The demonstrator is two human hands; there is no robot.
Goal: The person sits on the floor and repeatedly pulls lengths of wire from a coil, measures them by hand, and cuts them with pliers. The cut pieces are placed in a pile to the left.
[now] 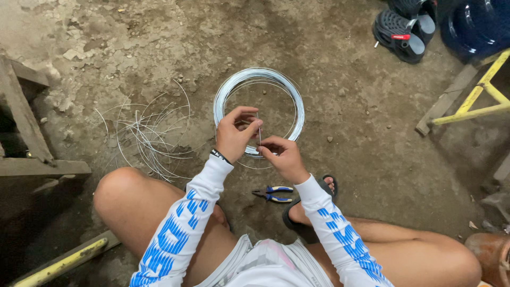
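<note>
Pinching a thin wire [260, 133], each hand [234, 135] [284, 157] hovers over packed dirt floor [159, 42] beside pliers [273, 194].

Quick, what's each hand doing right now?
Left hand: closed, pinching a short wire piece.
Right hand: closed, pinching the same wire lower down.
</note>
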